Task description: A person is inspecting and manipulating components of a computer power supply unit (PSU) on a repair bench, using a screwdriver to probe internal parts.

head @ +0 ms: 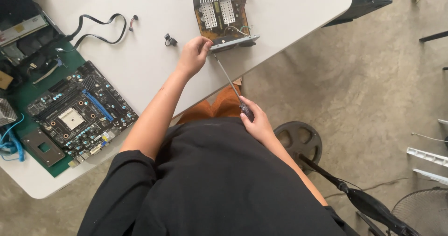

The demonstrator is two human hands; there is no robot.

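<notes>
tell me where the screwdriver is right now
In the head view the screwdriver runs diagonally off the table's near edge, handle in the right hand, tip at the opened power supply unit by the left hand.

A power supply [224,15] sits on the table [149,58] near its far right corner, with a small clip [170,40] and a flat cable [98,30] to its left. Farther left, near the front edge, a motherboard [79,110] lies on a mat [56,166]. The left hand [192,55] rests against the supply's near edge; the right hand [255,121], off the table, holds a screwdriver [229,83] reaching up to that edge.
</notes>
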